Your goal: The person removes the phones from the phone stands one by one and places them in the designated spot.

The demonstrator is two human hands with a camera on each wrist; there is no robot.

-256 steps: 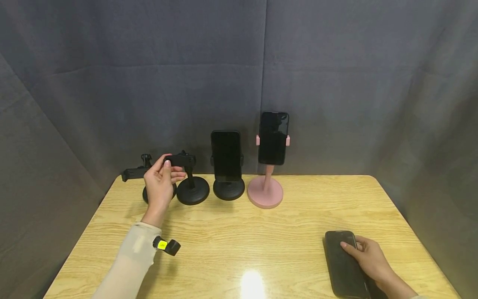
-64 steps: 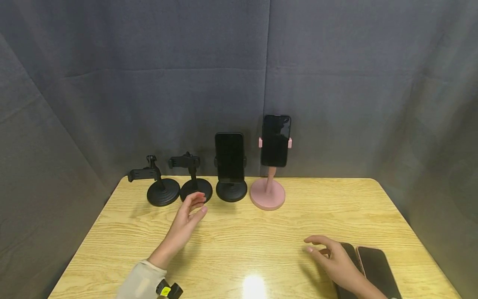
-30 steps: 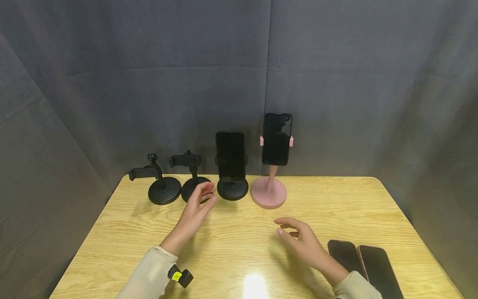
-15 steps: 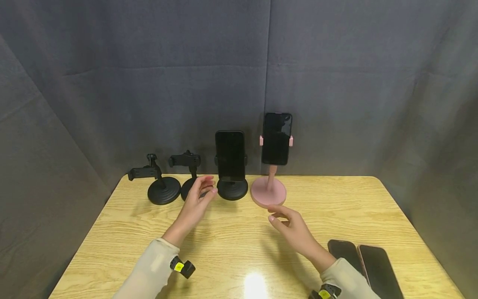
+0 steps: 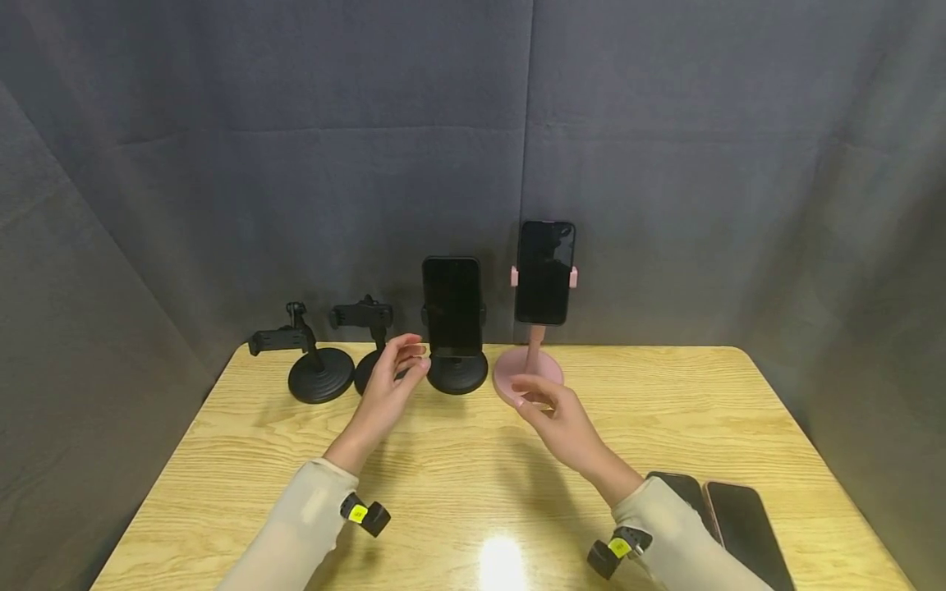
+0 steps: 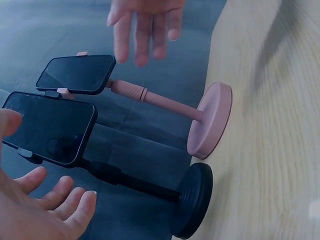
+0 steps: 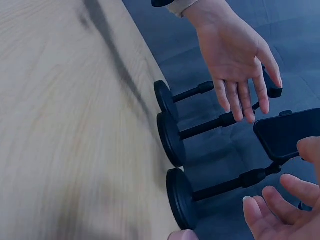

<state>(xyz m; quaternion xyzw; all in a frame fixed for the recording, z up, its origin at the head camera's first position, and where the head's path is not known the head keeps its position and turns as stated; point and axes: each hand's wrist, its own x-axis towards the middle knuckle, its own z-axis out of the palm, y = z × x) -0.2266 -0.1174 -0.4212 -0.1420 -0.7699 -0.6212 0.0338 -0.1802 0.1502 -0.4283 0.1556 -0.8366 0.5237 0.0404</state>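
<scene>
My left hand (image 5: 380,398) hovers with loosely bent fingers before the second black phone stand (image 5: 362,316), holding nothing. In the left wrist view its fingers are beside a phone (image 6: 50,127) clamped upright in the third black stand (image 6: 192,200). My right hand (image 5: 565,427), fingers relaxed and bare of any object, overlaps the round base of the pink phone stand (image 5: 534,353) in the head view. That stand carries another upright phone (image 5: 545,275). At the far left, a black phone stand (image 5: 320,376) bears only its bare clamp.
Two phones lie side by side at the table's front right: a pink-edged phone (image 5: 746,529) and a dark phone (image 5: 683,492) partly behind my right sleeve (image 5: 680,533). A grey curtain (image 5: 665,164) closes off the table (image 5: 281,468) behind the stands.
Earlier my left hand touched the second stand's clamp while my right gripped a phone at the right. That phone is let go; both hands have moved forward toward the middle stands.
</scene>
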